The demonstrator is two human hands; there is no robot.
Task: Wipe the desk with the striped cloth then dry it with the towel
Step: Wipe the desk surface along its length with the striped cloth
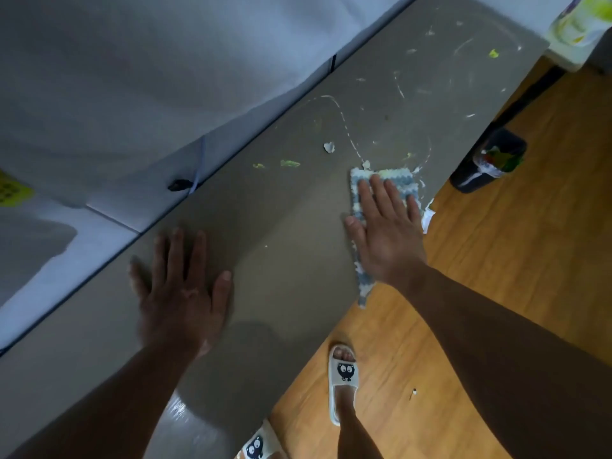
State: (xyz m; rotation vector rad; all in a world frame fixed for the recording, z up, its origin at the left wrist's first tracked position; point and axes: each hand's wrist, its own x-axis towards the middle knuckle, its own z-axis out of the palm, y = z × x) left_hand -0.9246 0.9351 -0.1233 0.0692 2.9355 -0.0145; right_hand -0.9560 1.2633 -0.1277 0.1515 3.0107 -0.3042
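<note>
The grey desk (pixel 281 233) runs diagonally from lower left to upper right, smeared with white streaks and green bits in its far half. A blue, white and pale-yellow striped cloth (pixel 397 177) lies at the desk's near edge. My right hand (pixel 385 226) lies flat on it, fingers spread, pressing it onto the surface; the cloth's tail hangs over the edge. My left hand (pixel 180 286) rests flat on bare desk to the left, holding nothing. No towel is in view.
White and green smears (pixel 291 163) and a white scrap (pixel 329 147) lie ahead of the cloth. A dark bin (pixel 490 160) stands on the wooden floor at right. A white container (pixel 576 28) sits past the desk's far end. A white sheet (pixel 132 77) borders the desk's left side.
</note>
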